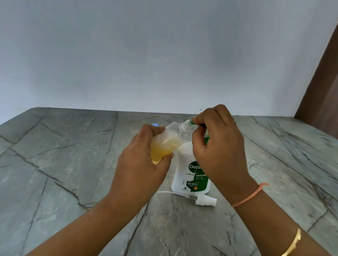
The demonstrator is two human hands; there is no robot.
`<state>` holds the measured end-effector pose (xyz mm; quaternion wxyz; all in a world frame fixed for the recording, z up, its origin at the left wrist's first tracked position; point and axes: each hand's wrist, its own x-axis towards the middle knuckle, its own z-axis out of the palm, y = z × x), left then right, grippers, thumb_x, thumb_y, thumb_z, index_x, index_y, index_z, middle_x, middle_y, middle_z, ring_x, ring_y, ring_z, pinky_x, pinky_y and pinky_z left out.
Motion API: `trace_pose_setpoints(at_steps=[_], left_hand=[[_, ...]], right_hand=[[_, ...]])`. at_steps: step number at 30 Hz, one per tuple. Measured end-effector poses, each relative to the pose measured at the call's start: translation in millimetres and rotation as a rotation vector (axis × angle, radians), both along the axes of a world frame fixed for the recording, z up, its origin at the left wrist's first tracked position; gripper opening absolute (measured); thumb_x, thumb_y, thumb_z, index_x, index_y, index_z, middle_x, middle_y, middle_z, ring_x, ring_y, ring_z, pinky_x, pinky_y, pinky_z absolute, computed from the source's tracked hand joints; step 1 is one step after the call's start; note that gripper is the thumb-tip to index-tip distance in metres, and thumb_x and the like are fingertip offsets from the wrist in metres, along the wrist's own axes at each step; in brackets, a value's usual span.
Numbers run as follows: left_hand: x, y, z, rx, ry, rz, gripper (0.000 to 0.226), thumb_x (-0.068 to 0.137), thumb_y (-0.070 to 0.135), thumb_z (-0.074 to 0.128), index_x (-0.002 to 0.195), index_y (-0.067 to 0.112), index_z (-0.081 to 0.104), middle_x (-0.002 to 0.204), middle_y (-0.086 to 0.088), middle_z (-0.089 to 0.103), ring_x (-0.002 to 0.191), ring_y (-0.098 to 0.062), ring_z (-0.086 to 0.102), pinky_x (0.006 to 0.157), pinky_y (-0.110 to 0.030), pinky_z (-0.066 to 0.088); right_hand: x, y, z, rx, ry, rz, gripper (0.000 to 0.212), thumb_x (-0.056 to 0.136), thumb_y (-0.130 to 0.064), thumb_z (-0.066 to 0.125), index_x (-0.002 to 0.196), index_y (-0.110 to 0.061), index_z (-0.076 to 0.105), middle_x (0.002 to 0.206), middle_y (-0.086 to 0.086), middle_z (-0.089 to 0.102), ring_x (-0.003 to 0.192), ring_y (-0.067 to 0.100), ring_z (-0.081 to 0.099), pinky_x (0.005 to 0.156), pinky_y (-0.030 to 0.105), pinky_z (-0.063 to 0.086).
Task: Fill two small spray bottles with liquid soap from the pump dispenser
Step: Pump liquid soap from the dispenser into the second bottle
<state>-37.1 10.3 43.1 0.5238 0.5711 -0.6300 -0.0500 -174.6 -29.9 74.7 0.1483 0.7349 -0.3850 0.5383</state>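
My left hand (141,168) grips a small clear spray bottle (172,137), tilted with its open neck pointing right. Yellow liquid soap fills its lower part. The neck meets the green nozzle (191,122) of the white pump dispenser (189,173), which stands on the table behind my hands. My right hand (220,147) is curled over the dispenser's pump head and hides most of it. The bottle's white spray cap (206,200) with its thin tube lies on the table in front of the dispenser.
A small blue object (155,125) peeks out behind my left hand, mostly hidden. The grey marbled table (65,180) meets a pale wall at the back. A brown door (336,79) stands at the far right.
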Motion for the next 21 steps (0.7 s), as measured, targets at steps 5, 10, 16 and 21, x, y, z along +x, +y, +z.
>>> trace_pose_setpoints(at_steps=[5, 10, 16, 21], left_hand=[[0, 0, 2, -0.018, 0.001, -0.008, 0.049, 0.074, 0.025, 0.075, 0.114, 0.028, 0.047, 0.110, 0.009, 0.057, 0.092, -0.012, 0.054, 0.077, -0.029, 0.051], [1, 0, 2, -0.009, -0.001, -0.005, 0.049, 0.074, 0.024, 0.074, 0.115, 0.026, 0.047, 0.113, 0.006, 0.058, 0.094, -0.014, 0.055, 0.079, -0.032, 0.053], [2, 0, -2, -0.003, -0.008, -0.009, 0.049, 0.074, 0.026, 0.074, 0.114, 0.029, 0.046, 0.104, 0.014, 0.052, 0.089, -0.009, 0.053, 0.073, -0.021, 0.048], [2, -1, -3, 0.002, -0.011, 0.000, 0.049, 0.074, 0.028, 0.074, 0.113, 0.032, 0.045, 0.103, 0.016, 0.050, 0.087, -0.008, 0.053, 0.067, -0.012, 0.042]], right_hand=[[-1, 0, 3, 0.008, 0.014, 0.000, 0.012, 0.074, 0.005, 0.056, 0.082, -0.003, 0.060, 0.084, 0.011, 0.055, 0.073, 0.022, 0.054, 0.059, 0.023, 0.041], [4, -3, -7, -0.050, -0.055, 0.000, 0.012, 0.073, 0.005, 0.053, 0.080, 0.000, 0.062, 0.081, 0.014, 0.057, 0.073, 0.027, 0.056, 0.058, 0.025, 0.044], [5, -2, -10, -0.048, -0.046, -0.007, 0.013, 0.076, 0.002, 0.049, 0.079, -0.001, 0.062, 0.081, 0.013, 0.057, 0.072, 0.026, 0.056, 0.056, 0.024, 0.042], [0, 0, 0, -0.010, -0.015, 0.002, 0.011, 0.073, 0.001, 0.052, 0.081, -0.003, 0.060, 0.082, 0.012, 0.056, 0.071, 0.023, 0.054, 0.056, 0.023, 0.039]])
